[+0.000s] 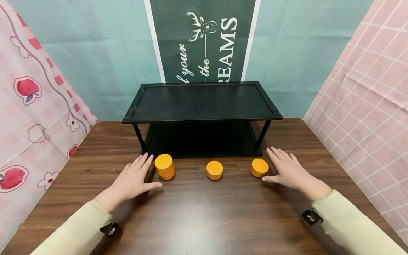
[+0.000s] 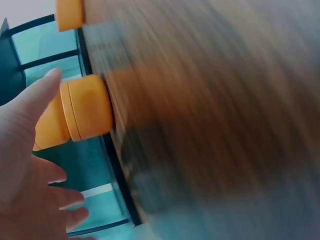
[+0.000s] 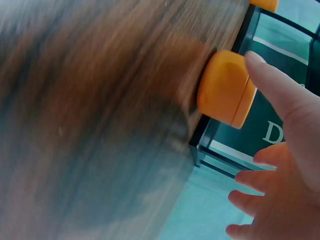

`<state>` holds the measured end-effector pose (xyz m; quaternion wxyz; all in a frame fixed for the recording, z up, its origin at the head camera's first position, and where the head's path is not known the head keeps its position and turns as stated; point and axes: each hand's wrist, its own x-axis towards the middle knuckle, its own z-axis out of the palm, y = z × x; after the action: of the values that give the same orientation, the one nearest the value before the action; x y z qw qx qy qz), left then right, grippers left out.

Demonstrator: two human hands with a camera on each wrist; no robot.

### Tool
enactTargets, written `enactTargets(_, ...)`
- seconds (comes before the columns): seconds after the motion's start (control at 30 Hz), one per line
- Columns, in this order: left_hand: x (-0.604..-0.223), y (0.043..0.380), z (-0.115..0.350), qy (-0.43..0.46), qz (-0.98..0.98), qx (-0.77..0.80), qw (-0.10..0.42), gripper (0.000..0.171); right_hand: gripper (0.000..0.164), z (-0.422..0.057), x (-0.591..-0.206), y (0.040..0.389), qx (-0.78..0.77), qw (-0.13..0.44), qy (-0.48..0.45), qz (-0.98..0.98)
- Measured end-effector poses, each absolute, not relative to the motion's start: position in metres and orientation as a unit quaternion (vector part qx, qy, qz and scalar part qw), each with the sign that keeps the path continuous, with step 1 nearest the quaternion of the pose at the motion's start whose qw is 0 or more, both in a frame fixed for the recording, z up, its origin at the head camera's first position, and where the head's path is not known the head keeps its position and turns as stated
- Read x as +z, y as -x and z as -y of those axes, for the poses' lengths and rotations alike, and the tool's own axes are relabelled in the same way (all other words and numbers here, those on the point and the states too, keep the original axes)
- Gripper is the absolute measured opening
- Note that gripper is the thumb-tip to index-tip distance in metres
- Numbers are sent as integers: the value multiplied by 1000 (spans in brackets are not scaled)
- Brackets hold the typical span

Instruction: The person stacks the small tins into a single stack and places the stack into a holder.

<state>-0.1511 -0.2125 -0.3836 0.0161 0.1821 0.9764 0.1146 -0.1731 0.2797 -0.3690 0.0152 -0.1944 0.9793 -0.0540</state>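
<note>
Left hand (image 1: 135,177), right hand (image 1: 288,171) held with fingers spread; stacked orange cylinders (image 1: 164,166) just right of left fingers, single orange cylinder (image 1: 259,167) just left of right fingers. Grasp seemingly being prepared; inward closing needed.

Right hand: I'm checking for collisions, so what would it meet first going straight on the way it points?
The right hand would probably meet the rightmost orange cylinder first; depth is unclear, so the black two-tier shelf might come sooner.

Hands (image 1: 131,180) flank orange cylinders (image 1: 214,169), left two stacked; right-side contact unclear.
</note>
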Motion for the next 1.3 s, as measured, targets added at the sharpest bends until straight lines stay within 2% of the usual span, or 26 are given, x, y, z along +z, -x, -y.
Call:
enactTargets(0.2, -388, 158, 208, -156, -928, 328, 86, 99, 96, -277, -376, 177, -197, 50, 186, -961)
enactTargets(0.5, -410, 163, 205, -117, -815, 557, 108, 75, 85, -272, -387, 181, -322, 80, 146, -932)
enactTargets(0.7, -420, 165, 204, -106, -795, 589, 100, 69, 75, -268, -391, 181, -338, 77, 144, -927)
enactTargets(0.93, -426, 167, 199, -110, -783, 606, 84, 62, 74, -268, -394, 181, -322, 85, 138, -933)
enactTargets(1.17, -430, 168, 200, -123, -777, 613, 76, 57, 63, -269, -396, 181, -317, 72, 128, -937)
enactTargets(1.3, -431, 167, 201, -122, -783, 605, 74, 55, 64, -270, -398, 181, -325, 63, 118, -936)
